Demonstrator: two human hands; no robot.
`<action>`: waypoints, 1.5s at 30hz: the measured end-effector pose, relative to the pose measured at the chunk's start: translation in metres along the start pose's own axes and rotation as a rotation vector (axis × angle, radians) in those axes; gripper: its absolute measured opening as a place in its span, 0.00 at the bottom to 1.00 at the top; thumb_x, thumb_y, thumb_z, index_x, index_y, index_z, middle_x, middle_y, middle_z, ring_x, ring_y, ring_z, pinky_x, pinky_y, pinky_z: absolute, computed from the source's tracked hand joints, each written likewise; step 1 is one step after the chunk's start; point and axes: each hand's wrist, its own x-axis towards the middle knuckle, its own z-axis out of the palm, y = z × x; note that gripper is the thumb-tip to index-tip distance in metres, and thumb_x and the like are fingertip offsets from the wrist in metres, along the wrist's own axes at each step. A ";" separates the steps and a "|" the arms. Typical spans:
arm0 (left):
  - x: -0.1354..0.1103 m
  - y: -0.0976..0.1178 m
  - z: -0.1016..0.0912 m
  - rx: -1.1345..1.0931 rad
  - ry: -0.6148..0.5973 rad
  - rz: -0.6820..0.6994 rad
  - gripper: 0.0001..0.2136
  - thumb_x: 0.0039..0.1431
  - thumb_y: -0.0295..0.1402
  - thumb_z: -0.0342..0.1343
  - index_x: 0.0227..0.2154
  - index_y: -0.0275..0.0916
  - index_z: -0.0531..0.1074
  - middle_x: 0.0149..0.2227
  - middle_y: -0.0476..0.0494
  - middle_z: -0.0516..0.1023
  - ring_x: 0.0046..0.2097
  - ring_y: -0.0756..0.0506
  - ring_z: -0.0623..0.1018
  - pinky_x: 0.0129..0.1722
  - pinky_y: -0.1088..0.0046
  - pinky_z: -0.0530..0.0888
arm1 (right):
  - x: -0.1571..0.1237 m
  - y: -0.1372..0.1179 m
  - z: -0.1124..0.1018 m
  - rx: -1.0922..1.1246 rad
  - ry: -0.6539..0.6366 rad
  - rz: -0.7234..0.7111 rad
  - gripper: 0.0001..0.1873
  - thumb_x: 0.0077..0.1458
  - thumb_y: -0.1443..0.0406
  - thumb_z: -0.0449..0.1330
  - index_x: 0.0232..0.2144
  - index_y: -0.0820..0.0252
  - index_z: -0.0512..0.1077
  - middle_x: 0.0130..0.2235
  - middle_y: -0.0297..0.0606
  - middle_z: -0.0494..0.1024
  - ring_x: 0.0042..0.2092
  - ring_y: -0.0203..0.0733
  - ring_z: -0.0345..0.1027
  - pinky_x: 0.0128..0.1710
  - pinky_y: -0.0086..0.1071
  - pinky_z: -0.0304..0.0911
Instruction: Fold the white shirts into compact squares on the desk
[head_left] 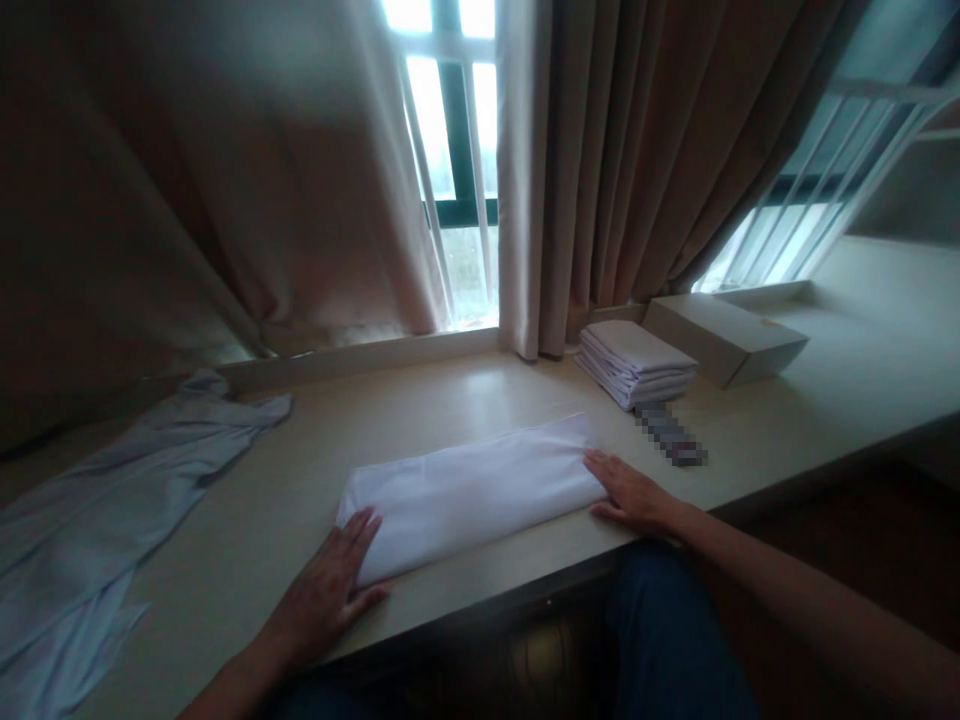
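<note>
A white cloth, folded into a long flat strip, lies on the pale tabletop near its front edge. My left hand rests at the cloth's left end, fingers stretched over its edge and thumb apart on the near side. At the opposite end my right hand lies with its fingers extended on the cloth's corner and its thumb by the front edge. Neither hand is closed around the fabric.
A loose, crumpled white cloth spreads over the left side. Toward the back right stand a stack of folded white cloths and a box. A pixelated object lies before the stack. Curtains hang along the back.
</note>
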 end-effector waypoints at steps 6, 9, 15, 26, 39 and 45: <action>-0.044 0.012 -0.003 -0.013 -0.037 0.057 0.48 0.49 0.56 0.55 0.68 0.42 0.39 0.69 0.38 0.44 0.68 0.35 0.50 0.64 0.54 0.54 | -0.037 -0.002 0.000 0.063 -0.120 -0.011 0.56 0.48 0.41 0.59 0.68 0.62 0.41 0.69 0.48 0.41 0.69 0.51 0.33 0.67 0.46 0.33; -0.055 0.025 -0.008 0.034 -0.025 0.082 0.46 0.48 0.44 0.59 0.67 0.43 0.41 0.69 0.40 0.44 0.68 0.35 0.50 0.65 0.52 0.54 | -0.053 -0.008 0.000 0.052 -0.113 -0.040 0.58 0.45 0.46 0.64 0.68 0.62 0.41 0.68 0.49 0.41 0.69 0.52 0.34 0.66 0.48 0.34; -0.085 0.035 0.008 0.098 0.133 0.110 0.40 0.48 0.19 0.45 0.66 0.47 0.48 0.67 0.44 0.53 0.65 0.41 0.59 0.63 0.57 0.61 | -0.078 -0.019 0.009 -0.001 0.021 -0.037 0.31 0.55 0.71 0.48 0.62 0.62 0.59 0.64 0.47 0.59 0.65 0.45 0.51 0.64 0.46 0.47; -0.093 0.012 -0.038 -0.451 0.087 -0.327 0.18 0.51 0.39 0.52 0.46 0.52 0.74 0.50 0.50 0.77 0.55 0.38 0.74 0.53 0.59 0.72 | -0.095 -0.021 -0.012 0.431 0.333 0.217 0.23 0.43 0.67 0.54 0.43 0.53 0.77 0.49 0.42 0.77 0.55 0.52 0.66 0.60 0.52 0.53; 0.039 -0.013 -0.105 -0.772 0.083 -0.738 0.21 0.52 0.50 0.50 0.37 0.37 0.72 0.34 0.44 0.80 0.36 0.43 0.78 0.33 0.70 0.73 | 0.041 0.005 -0.065 1.106 0.252 0.494 0.24 0.49 0.50 0.62 0.40 0.63 0.75 0.35 0.38 0.80 0.31 0.41 0.72 0.29 0.30 0.66; 0.069 -0.032 -0.042 -0.773 -0.030 -0.759 0.17 0.51 0.44 0.51 0.33 0.35 0.74 0.35 0.40 0.81 0.39 0.41 0.79 0.39 0.68 0.74 | 0.077 0.023 -0.020 1.160 0.036 0.637 0.17 0.47 0.55 0.65 0.28 0.66 0.75 0.28 0.40 0.79 0.28 0.40 0.70 0.24 0.28 0.63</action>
